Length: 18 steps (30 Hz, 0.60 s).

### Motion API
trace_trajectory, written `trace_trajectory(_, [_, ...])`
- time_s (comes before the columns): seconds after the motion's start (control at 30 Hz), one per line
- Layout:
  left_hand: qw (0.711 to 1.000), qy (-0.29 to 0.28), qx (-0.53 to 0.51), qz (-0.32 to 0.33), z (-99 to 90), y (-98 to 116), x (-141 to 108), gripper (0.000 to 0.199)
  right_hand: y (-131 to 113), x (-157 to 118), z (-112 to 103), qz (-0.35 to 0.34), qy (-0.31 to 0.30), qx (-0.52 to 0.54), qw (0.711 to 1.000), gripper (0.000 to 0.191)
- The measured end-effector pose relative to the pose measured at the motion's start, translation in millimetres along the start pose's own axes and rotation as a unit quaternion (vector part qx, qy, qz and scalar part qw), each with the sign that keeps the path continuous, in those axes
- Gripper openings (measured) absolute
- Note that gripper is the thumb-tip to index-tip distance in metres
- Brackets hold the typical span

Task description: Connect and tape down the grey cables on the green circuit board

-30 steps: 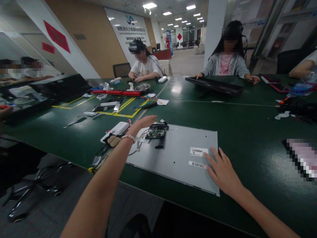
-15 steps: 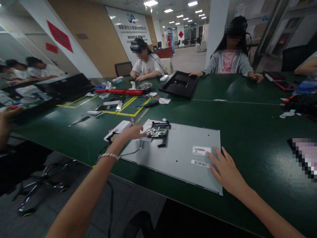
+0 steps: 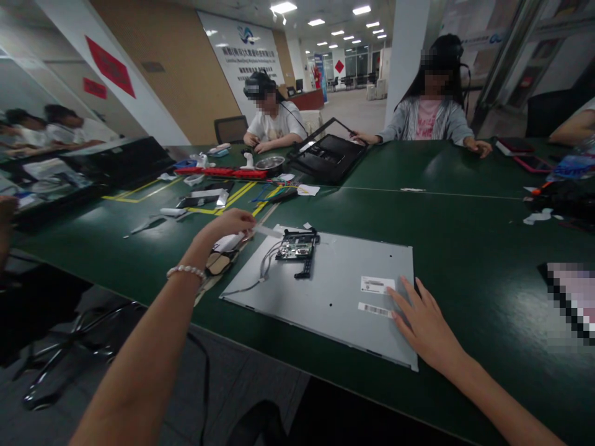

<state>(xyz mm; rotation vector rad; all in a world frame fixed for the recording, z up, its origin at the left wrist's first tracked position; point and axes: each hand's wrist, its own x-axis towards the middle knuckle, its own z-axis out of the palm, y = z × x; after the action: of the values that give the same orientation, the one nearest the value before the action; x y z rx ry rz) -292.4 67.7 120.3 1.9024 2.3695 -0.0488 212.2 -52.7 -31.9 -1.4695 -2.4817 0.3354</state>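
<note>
A flat grey metal panel (image 3: 344, 322), apparently the back of a display, lies on the green table. On its far left part sits a small circuit board (image 3: 295, 249) in a black bracket, with thin grey cables (image 3: 264, 266) running to the left. My left hand (image 3: 232, 224) is raised beyond the panel's left corner, fingers pinched on a pale, flat strip (image 3: 268, 231) that stretches toward the board. Whether the strip is still attached there I cannot tell. My right hand (image 3: 425, 319) rests with spread fingers on the panel's right end, beside two white labels (image 3: 377, 285).
Behind my left hand lie a white object (image 3: 227, 242) and a dark pouch-like item (image 3: 218, 263), partly hidden. Farther off are loose wires (image 3: 260, 195), a red tool strip (image 3: 218, 172) and a metal bowl (image 3: 269, 162). Across the table, a co-worker holds a black frame (image 3: 330, 155).
My left hand has moved left and away from the board, with the pale strip now drawn out from it. My right hand stays put. The co-worker has lifted part of the black frame.
</note>
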Motion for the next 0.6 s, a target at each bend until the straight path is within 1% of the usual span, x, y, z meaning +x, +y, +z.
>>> trace_trajectory(0.03, [0.999,-0.002,-0.037,-0.009,1.0,7,7,0.027,0,0,0,-0.002,0.004,0.0,1.0,0.052])
trace_trajectory(0.1, [0.995,0.016,-0.097,-0.03,12.2,25,23,0.031,0,1,1,-0.007,0.01,-0.001,1.0,0.052])
trace_trajectory(0.23, [0.982,0.052,-0.167,-0.073,51.9,63,52,0.031,-2,3,2,-0.006,0.02,-0.008,1.0,0.051])
trace_trajectory(0.33, [0.975,0.07,-0.19,-0.096,73.4,79,65,0.026,-4,4,0,0.001,0.02,-0.004,1.0,0.051])
trace_trajectory(0.43, [0.971,0.08,-0.193,-0.117,80.7,81,69,0.02,-5,4,-3,0.007,0.017,0.008,1.0,0.051])
trace_trajectory(0.53, [0.968,0.101,-0.19,-0.132,77.6,72,66,0.02,-4,5,-3,0.007,0.012,0.022,1.0,0.052])
trace_trajectory(0.6, [0.965,0.114,-0.196,-0.133,72.7,65,58,0.021,-1,5,-3,0.008,0.005,0.043,0.999,0.052])
